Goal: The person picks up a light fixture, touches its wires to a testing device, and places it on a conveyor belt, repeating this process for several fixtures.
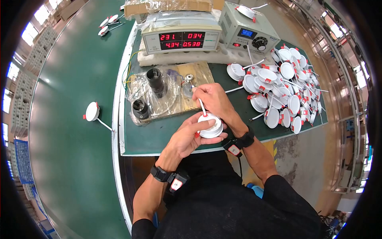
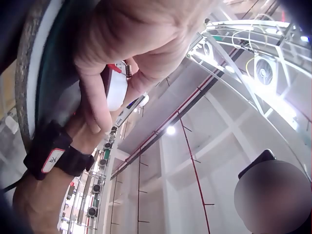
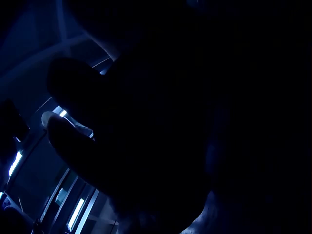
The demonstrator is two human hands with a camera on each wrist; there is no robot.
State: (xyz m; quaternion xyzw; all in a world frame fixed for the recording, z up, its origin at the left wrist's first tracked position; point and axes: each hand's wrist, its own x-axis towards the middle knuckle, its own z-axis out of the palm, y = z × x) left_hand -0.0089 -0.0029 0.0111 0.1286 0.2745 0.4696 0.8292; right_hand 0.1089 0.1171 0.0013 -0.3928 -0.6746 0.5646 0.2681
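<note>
My left hand [image 1: 191,133] grips a white round downlight [image 1: 210,128] with red clips, thumb across its back and fingers beneath. In the left wrist view, the white rim of this downlight [image 2: 117,91] and a coil spring show between the fingers. A white cable [image 1: 201,106] rises from the downlight to my right hand [image 1: 215,101], whose thumb and forefinger pinch it near its end. Those fingertips are beside a round metal contact [image 1: 189,78] on a plastic-wrapped wooden board [image 1: 199,71]. The right wrist view is very dark, with only the hand's outline showing.
Two black sockets [image 1: 155,79] stand on the board's left. Behind are a meter with red digits [image 1: 182,38] and a grey power unit [image 1: 248,32]. Many downlights [image 1: 278,85] are piled at the right. Another downlight [image 1: 92,111] lies on the green surface at the left.
</note>
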